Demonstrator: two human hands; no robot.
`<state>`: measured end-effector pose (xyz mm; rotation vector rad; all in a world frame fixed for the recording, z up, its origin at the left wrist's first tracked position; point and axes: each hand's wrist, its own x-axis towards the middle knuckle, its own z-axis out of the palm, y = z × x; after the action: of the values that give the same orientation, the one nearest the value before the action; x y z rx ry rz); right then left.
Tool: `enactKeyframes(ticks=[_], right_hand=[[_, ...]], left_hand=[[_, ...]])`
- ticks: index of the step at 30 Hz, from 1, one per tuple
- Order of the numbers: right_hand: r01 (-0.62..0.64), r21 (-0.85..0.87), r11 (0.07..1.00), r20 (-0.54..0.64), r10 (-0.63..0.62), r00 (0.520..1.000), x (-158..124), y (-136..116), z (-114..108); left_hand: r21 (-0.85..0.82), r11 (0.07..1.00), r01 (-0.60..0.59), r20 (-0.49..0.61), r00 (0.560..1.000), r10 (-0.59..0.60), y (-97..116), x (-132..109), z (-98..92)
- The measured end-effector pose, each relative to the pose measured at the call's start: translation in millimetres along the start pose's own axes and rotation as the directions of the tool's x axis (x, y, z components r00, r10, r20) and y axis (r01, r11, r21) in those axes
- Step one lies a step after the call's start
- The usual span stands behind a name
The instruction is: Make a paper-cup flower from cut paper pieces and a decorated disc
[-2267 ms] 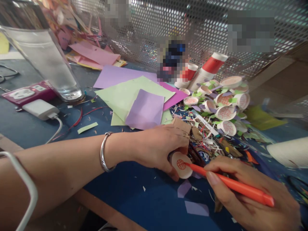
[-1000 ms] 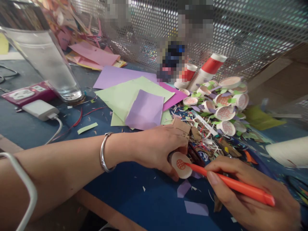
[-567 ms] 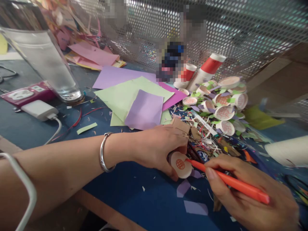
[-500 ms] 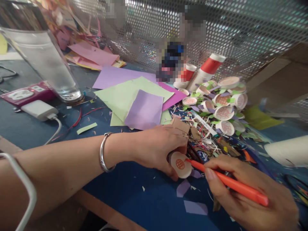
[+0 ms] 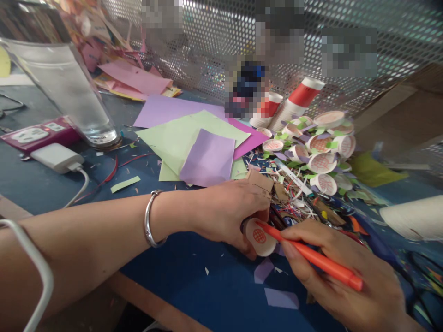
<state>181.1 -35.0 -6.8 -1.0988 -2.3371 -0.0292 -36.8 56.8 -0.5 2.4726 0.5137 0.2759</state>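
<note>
My left hand (image 5: 224, 214), with a silver bangle at the wrist, is closed around a small white paper cup (image 5: 265, 247). The cup's round base faces me and bears an orange circle with a grid drawn in it. Between the thumb and fingers of my right hand (image 5: 342, 272) is an orange felt-tip pen (image 5: 323, 263). Its tip meets the base at the upper edge of the drawn circle. Purple paper scraps (image 5: 281, 298) lie just below the cup. Part of the cup is hidden by my left fingers.
Several similar cups (image 5: 321, 162) with orange drawings are piled at the right, beside stacked red-and-white cups (image 5: 301, 101). Green paper (image 5: 166, 133) and purple paper (image 5: 209, 157) lie beyond my left hand. A water bottle (image 5: 69, 87), white charger (image 5: 57, 158) and cable are at the left.
My right hand has moved left with the pen, bringing the tip from the cup base's upper right edge to the top of the drawn circle. My left hand and the cup stay put.
</note>
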Motion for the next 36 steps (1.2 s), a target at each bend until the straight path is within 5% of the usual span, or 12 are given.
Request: enactKeyframes(ticks=[27,36], right_hand=[[-0.082,0.05,0.995,-0.034,0.084,0.996,-5.4,-3.4,-4.4],[-0.02,0.066,0.998,0.049,0.017,0.999,-0.8,-3.1,-4.3]], left_hand=[[-0.017,1.0,0.002,0.019,1.0,-0.001,0.5,0.3,-1.2],[-0.012,1.0,0.004,0.025,1.0,-0.004,0.7,0.1,-1.5]])
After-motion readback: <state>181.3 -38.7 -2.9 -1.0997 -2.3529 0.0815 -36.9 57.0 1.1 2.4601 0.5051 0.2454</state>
